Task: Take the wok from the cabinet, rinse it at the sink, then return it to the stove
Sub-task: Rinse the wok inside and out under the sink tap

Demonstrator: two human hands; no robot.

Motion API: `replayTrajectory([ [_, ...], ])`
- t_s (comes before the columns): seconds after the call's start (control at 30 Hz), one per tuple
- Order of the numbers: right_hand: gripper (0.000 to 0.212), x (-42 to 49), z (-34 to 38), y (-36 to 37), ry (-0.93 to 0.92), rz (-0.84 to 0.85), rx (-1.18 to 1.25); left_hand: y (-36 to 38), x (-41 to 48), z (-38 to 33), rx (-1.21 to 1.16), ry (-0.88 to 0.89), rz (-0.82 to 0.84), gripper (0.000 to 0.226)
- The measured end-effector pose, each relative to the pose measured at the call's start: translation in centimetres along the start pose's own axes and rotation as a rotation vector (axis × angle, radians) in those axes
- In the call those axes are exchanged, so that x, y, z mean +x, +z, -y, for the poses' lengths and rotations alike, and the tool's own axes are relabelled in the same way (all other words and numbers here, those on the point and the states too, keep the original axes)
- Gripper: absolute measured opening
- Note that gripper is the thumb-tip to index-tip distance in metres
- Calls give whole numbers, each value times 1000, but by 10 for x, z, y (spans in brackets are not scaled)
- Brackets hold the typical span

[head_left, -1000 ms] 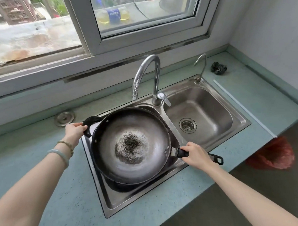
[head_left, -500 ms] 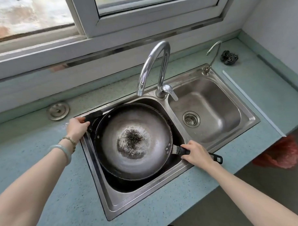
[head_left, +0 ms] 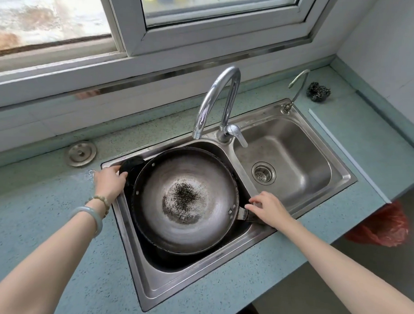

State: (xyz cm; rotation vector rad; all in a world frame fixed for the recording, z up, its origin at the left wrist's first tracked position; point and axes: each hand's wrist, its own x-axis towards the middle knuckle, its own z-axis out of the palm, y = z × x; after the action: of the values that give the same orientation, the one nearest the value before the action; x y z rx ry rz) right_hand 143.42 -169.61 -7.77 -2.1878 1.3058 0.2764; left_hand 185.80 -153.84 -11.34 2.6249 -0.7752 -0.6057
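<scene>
Bare forearms [head_left: 47, 263], two ornaments on the left wrist
A smooth pale-green bangle [head_left: 89, 217] circles the wrist; just past it, nearer the left hand [head_left: 109, 182], sits a thin bracelet [head_left: 102, 200] of small yellowish beads.

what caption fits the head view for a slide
Wok resting in the left basin of a steel double sink, left hand gripping its side handle, right hand open over the long handle

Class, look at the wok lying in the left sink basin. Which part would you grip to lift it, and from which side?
Grip its two opposite handles: the long handle at the near right, taken from above, and the black loop handle at the far left, from the left. The wok sits rim-up and is wide, so one grip would likely tip it.
</scene>
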Motion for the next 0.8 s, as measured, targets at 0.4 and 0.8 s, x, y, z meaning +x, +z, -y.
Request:
replayTrajectory([
  [0.4, 48, 121, 75, -75, 242, -238, 598, 0, -41, -14, -200, -86, -33, 52],
  [0.8, 34, 151, 71, -76, 269, -52, 824, 10, -40, -3, -242, -171, 129, 73],
])
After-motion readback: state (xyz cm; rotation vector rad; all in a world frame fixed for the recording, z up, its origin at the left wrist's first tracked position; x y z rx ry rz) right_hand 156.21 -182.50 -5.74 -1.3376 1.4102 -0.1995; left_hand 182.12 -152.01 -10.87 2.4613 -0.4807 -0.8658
